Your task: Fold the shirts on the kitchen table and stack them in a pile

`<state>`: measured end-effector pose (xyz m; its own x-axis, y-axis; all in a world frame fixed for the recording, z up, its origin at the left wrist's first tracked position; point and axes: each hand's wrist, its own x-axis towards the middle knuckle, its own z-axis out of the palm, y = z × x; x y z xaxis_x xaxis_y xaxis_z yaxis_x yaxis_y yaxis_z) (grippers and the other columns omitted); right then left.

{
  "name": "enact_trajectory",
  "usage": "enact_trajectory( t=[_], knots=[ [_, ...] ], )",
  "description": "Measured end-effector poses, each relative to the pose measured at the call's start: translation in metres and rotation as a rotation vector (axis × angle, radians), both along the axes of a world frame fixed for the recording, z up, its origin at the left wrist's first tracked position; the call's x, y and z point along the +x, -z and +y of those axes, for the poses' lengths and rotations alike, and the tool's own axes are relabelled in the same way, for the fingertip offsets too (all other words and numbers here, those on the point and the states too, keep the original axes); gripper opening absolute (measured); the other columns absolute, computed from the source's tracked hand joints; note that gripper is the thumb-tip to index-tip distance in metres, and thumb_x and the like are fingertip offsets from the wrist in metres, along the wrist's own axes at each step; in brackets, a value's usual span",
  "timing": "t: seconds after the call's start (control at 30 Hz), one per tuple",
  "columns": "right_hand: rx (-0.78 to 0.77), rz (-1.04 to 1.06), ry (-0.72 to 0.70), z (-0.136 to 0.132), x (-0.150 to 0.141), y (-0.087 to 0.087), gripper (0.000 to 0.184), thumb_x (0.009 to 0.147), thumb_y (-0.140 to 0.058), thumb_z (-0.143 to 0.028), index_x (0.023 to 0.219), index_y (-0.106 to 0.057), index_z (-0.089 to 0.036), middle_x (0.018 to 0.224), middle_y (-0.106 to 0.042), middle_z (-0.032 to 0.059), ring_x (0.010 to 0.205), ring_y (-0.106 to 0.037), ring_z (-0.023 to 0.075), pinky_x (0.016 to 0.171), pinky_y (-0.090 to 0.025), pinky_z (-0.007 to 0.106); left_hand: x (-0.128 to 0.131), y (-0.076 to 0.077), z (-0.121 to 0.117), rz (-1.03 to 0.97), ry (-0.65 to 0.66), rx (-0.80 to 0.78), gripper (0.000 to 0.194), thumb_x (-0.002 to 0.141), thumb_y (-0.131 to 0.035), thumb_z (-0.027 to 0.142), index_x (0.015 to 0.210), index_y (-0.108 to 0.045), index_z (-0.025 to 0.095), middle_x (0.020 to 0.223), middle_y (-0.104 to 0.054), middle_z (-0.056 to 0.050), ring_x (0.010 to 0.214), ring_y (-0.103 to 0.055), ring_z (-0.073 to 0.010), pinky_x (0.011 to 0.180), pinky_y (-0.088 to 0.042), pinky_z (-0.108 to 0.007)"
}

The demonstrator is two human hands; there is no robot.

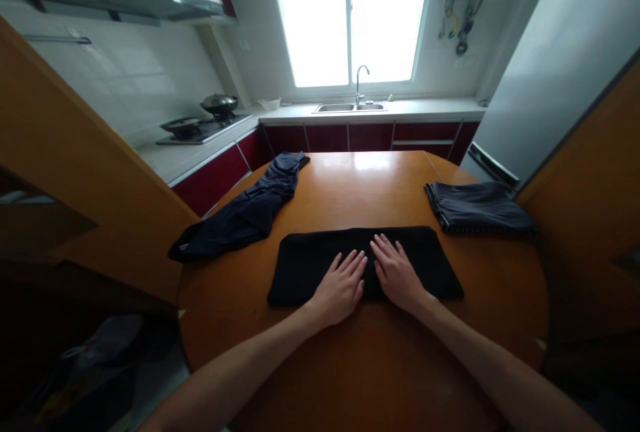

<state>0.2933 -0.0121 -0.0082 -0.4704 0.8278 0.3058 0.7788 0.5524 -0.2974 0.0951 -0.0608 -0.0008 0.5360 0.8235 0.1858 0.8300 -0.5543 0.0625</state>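
Note:
A black garment (305,265), folded into a wide flat rectangle, lies on the round wooden table (365,359) in front of me. My left hand (343,285) rests flat on its middle with the fingers stretched out. Right beside it, my right hand (397,272) also lies flat on the cloth, fingers spread and open. Neither hand grips anything. An unfolded dark blue garment (240,215) hangs over the table's left edge. A folded grey garment (477,209) sits at the right side of the table.
A counter with a sink (350,107) and tap runs under the window behind the table. A stove with pans (203,122) stands at the back left. A grey fridge (550,79) rises at the right. Wooden chair backs (75,172) flank the table.

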Motion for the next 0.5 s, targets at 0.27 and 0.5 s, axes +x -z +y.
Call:
enact_trajectory(
  t=[0.27, 0.5],
  knots=[
    [-0.122, -0.059, -0.061, -0.0076, -0.0065, 0.0014, 0.061, 0.098, -0.043, -0.041, 0.151, -0.042, -0.011, 0.160, -0.032, 0.0132, 0.150, -0.025, 0.0248, 0.123, -0.017, 0.048, -0.0017, 0.0043, 0.0029, 0.019, -0.008, 0.024, 0.056, 0.101, -0.033, 0.028, 0.155, -0.032, 0.014, 0.161, -0.032, -0.010, 0.151, -0.024, -0.0219, 0.123, -0.020, -0.045],
    [-0.154, -0.053, -0.090, -0.0053, -0.0028, 0.0024, 0.066, 0.096, -0.045, -0.046, 0.153, -0.039, -0.015, 0.162, -0.030, 0.0106, 0.151, -0.022, 0.0232, 0.123, -0.014, 0.046, -0.0019, -0.0013, 0.0022, -0.006, -0.018, 0.001, 0.063, 0.100, -0.039, 0.043, 0.156, -0.030, 0.015, 0.161, -0.032, -0.011, 0.151, -0.025, -0.0232, 0.122, -0.022, -0.044]
  ],
)
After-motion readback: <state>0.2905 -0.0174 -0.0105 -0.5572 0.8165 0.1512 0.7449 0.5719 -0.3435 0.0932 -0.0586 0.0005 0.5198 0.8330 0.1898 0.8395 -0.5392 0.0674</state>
